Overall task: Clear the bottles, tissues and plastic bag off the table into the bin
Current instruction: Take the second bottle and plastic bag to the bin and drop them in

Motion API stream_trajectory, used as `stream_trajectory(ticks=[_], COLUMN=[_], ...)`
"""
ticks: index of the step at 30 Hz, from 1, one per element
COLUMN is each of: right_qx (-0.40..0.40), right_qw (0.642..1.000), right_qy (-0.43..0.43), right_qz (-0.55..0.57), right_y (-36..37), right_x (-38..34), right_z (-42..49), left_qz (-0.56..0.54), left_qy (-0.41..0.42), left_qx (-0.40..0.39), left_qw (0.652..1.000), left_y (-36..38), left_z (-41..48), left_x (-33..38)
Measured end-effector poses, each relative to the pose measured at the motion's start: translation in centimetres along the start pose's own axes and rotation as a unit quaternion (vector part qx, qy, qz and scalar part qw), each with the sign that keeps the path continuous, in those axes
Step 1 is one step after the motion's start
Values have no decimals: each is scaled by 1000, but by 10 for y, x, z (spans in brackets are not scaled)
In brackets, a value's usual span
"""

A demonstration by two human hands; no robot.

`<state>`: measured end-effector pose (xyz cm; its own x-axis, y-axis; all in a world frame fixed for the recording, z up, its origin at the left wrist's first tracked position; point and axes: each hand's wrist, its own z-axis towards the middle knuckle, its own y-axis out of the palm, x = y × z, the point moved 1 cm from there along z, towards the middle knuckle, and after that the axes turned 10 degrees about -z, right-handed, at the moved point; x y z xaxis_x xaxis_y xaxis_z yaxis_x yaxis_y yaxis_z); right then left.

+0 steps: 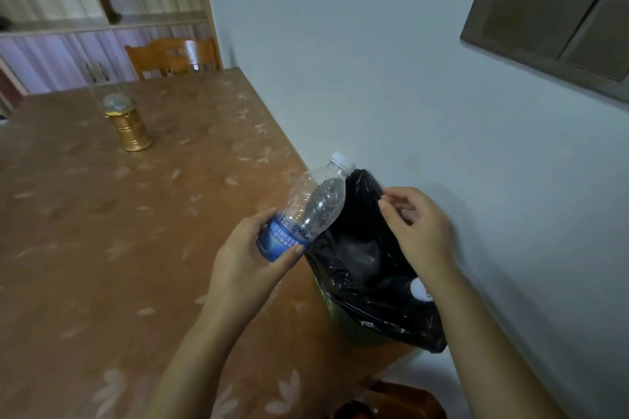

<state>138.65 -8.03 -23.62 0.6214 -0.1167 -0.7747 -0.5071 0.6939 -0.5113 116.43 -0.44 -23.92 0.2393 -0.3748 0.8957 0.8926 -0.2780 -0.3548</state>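
Note:
My left hand (250, 260) grips an empty clear plastic bottle (311, 204) by its blue label, cap tilted up and to the right, over the table's right edge. My right hand (413, 226) pinches the far rim of the black bin liner (360, 214) and holds it up. The bin (343, 320) stands between the table and the wall, its green wall showing under the liner. Inside the liner lie another clear bottle (360, 253) and something white (418, 289).
The brown floral table (119, 231) carries a gold lantern-like jar (131, 127) at the back left. A wooden chair (173, 56) stands behind the table, shelves beyond it. The white wall runs close on the right. A dark wooden seat (398, 401) sits below the bin.

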Motion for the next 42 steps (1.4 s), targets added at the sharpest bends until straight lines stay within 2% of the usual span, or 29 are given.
stream_trajectory(ticks=[3, 9, 14, 18, 22, 28, 32, 37, 42], right_qx=[-23, -54, -53, -33, -5, 85, 119, 151, 164], right_qw=[998, 994, 995, 990, 988, 985, 984, 982, 986], right_qy=[-2, -15, -8, 8, 11, 19, 18, 11, -10], right_qz=[59, 94, 89, 138, 151, 149, 133, 112, 25], right_y=[-7, -21, -32, -43, -49, -54, -60, -62, -58], right_x=[-2, -11, -16, -19, -19, -16, -14, -9, -8], right_z=[-1, 1, -2, -4, -4, -6, -9, -14, -19], left_qz=[22, 41, 67, 80, 83, 98, 113, 98, 93], left_qy=[25, 74, 130, 159, 178, 136, 143, 113, 87], left_qx=[-16, -74, -113, -134, -122, -53, -58, -57, -86], left_qw=[999, 994, 983, 975, 973, 984, 982, 987, 988], left_y=[6, 17, 26, 35, 47, 54, 56, 56, 61], left_z=[3, 9, 17, 27, 37, 30, 22, 17, 15], left_x=[4, 13, 21, 24, 21, -1, -9, -14, -22])
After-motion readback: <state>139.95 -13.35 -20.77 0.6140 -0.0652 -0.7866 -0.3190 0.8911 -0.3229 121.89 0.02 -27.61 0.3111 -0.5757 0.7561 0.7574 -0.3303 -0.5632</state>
